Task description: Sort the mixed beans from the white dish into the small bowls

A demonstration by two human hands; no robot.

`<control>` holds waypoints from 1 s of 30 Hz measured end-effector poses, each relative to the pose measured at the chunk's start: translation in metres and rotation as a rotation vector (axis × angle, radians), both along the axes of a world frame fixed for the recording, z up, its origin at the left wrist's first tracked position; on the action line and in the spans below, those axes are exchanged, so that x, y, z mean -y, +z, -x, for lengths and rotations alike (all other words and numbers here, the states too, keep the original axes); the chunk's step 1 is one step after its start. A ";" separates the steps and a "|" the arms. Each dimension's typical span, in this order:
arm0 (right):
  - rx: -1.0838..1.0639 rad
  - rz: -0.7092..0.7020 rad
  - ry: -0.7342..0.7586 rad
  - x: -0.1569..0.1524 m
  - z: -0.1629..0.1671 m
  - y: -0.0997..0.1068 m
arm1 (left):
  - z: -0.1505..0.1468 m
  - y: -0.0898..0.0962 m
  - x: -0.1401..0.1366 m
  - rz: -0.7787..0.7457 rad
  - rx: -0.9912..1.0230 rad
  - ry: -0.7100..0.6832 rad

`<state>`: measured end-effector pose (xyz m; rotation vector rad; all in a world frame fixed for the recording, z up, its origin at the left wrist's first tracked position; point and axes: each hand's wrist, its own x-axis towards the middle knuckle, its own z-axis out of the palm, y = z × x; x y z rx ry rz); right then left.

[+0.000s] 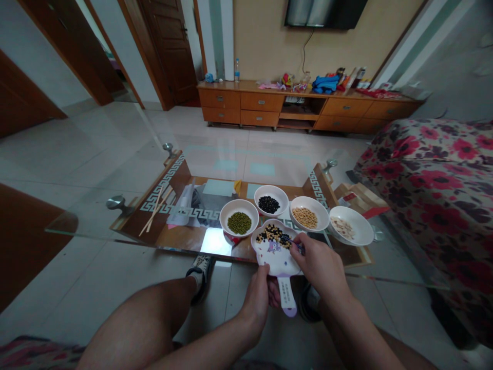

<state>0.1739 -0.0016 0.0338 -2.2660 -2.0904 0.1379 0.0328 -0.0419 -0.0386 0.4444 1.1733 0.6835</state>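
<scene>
The left hand (257, 290), thumb above, fingers beneath, clamps the near edge of a white, flower-shaped, seemingly plastic paddle (274, 263) between the hands; probably light and stiff, best held by edge or handle. Its black and yellow beans (268, 234) could roll. The right hand (321, 259), palm down, pinches a thin dark tool (287, 238).

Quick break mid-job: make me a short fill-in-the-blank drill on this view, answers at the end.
1. The left hand holds the white paddle, whose mixed beans are yellow and ____.
2. The white bowls on the glass table number ____.
3. The leftmost bowl contains beans coloured ____.
4. Counted from the left, the bowl of yellow beans comes ____.

Missing words: black; four; green; third.
</scene>
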 end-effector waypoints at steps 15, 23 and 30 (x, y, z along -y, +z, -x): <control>-0.021 -0.003 -0.009 0.000 0.000 0.000 | 0.002 0.002 0.000 -0.007 0.006 -0.005; -0.025 -0.019 -0.004 -0.001 -0.001 -0.004 | 0.002 0.002 0.000 -0.005 0.006 -0.002; -0.063 -0.063 -0.013 0.000 0.000 0.000 | 0.002 0.002 0.001 -0.008 0.004 -0.004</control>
